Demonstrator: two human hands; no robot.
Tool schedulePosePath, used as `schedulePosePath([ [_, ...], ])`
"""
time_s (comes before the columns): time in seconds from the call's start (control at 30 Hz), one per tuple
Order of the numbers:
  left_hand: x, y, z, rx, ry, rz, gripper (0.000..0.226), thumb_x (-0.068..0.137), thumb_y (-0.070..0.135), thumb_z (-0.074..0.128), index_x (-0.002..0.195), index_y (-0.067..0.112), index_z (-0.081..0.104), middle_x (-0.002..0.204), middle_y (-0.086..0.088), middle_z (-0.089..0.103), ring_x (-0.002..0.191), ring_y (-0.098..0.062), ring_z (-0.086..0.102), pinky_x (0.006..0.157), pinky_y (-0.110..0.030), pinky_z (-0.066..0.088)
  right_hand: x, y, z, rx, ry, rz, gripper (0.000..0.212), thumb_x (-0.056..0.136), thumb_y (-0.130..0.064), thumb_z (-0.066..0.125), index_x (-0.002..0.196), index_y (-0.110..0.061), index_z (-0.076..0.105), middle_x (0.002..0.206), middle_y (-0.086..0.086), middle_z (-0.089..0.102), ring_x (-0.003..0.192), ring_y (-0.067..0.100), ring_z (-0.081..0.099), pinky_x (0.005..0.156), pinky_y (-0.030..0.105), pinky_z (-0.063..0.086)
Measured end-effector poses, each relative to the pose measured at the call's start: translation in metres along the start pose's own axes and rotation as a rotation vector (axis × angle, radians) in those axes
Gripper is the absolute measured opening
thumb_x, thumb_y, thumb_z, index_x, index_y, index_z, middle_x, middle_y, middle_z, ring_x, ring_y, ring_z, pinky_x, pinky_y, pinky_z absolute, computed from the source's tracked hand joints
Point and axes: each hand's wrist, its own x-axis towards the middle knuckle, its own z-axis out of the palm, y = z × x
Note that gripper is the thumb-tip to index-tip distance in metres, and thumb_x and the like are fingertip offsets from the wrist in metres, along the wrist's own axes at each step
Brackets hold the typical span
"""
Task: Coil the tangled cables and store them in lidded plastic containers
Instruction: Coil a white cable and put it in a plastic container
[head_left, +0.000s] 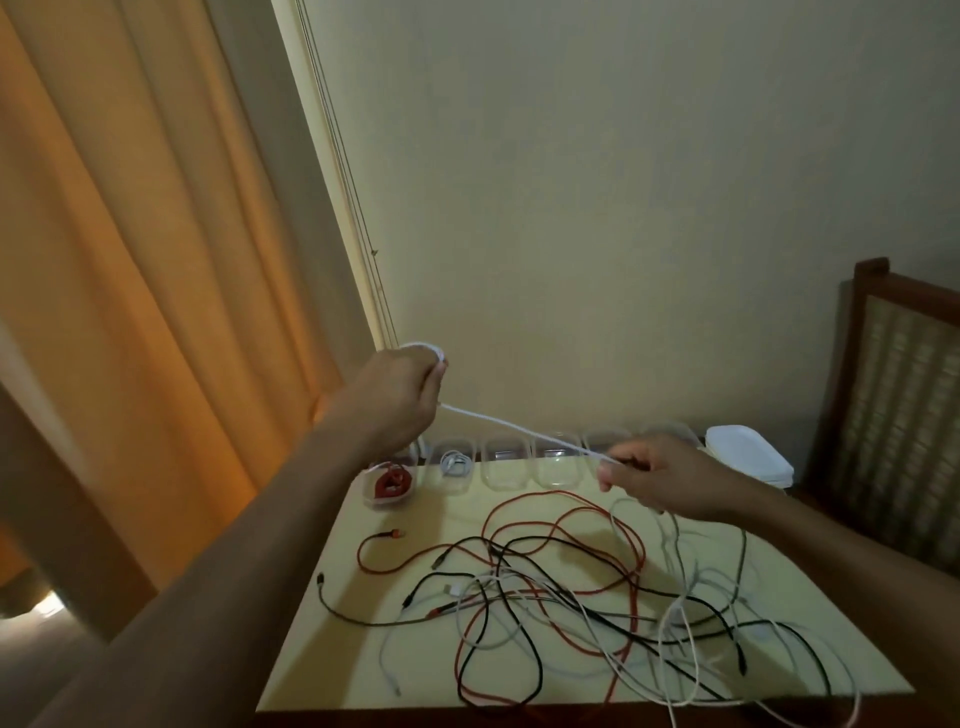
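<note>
White cable (519, 428) runs taut across mid-frame. The left hand (395, 400) is clenched round a small loop of it, and the right hand (665, 478) pinches it further right. The tangled cables (571, 597) sprawl on the table (322, 649) at bottom centre, with the containers (504, 467) lined up behind.

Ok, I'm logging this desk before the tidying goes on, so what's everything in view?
Pale yellow table: one, centre.
Clear plastic containers: about six, clear, row at the table's far edge; the leftmost holds a coiled red cable, the next a coiled white cable.
White lids: one stack, right end of the row.
Loose tangled cables: several, red, black, white and grey, on the table.
Thin white cable: one, white, stretched in the air over the row, looped at its left end.
Brown wooden chair: one, far right.
Orange curtain: one, left.
Left hand: grips the white loop.
Right hand: pinches the white cable.
</note>
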Motion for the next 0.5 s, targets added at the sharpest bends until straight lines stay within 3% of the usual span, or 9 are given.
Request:
schedulePosePath([
  [0.1,-0.010,0.002,0.020,0.076,-0.209,-0.047,0.038,0.108,0.034,0.041,0.086,0.014,0.064,0.078,-0.002,0.059,0.071,-0.016,0.057,0.074,-0.046,0.053,0.005,0.007,-0.026,-0.145,0.138,-0.040,0.024,0.098,-0.040,0.059,0.087,-0.027,0.074,0.063,-0.004,0.060,0.057,0.010,0.052,0.056,0.025,0.041],
  [0.23,-0.023,0.023,0.052,-0.009,-0.442,-0.068,0.051,0.109,0.048,0.033,0.086,0.018,0.068,0.082,-0.002,0.065,0.076,-0.015,0.060,0.075,-0.038,0.051,0.025,-0.026,-0.069,-0.171,0.330,-0.126,0.015,0.094,-0.032,0.069,0.088,-0.021,0.077,0.069,0.004,0.066,0.053,0.001,0.049,0.052,0.013,0.039],
  [0.3,-0.025,0.037,0.063,-0.220,-0.478,-0.107,0.053,0.108,0.050,0.033,0.084,0.022,0.070,0.082,0.001,0.066,0.075,-0.013,0.060,0.076,-0.037,0.050,0.042,-0.045,-0.092,-0.202,0.446,-0.182,0.011,0.089,-0.031,0.075,0.092,-0.021,0.079,0.071,-0.001,0.069,0.061,0.007,0.058,0.059,0.017,0.044],
  [0.4,-0.021,0.063,0.062,-0.608,-0.365,-0.118,0.047,0.110,0.036,0.036,0.074,0.019,0.062,0.070,0.005,0.055,0.063,-0.004,0.049,0.065,-0.027,0.041,0.067,-0.073,-0.119,-0.268,0.608,-0.257,0.015,0.085,-0.034,0.080,0.094,-0.023,0.080,0.078,-0.004,0.073,0.073,0.014,0.066,0.072,0.026,0.051],
  [0.43,-0.017,0.070,0.058,-0.738,-0.338,-0.121,0.047,0.111,0.033,0.037,0.073,0.018,0.060,0.068,0.004,0.052,0.060,-0.005,0.047,0.063,-0.025,0.038,0.075,-0.082,-0.126,-0.268,0.663,-0.287,0.016,0.083,-0.034,0.081,0.093,-0.022,0.080,0.080,-0.003,0.074,0.074,0.013,0.066,0.072,0.026,0.050],
  [0.5,-0.006,0.081,0.047,-1.025,-0.328,-0.146,0.045,0.109,0.032,0.041,0.070,0.018,0.056,0.066,-0.004,0.046,0.061,-0.017,0.043,0.067,-0.033,0.040,0.087,-0.095,-0.137,-0.226,0.742,-0.332,0.015,0.084,-0.035,0.080,0.092,-0.021,0.080,0.078,-0.001,0.073,0.071,0.011,0.063,0.069,0.021,0.047],
])
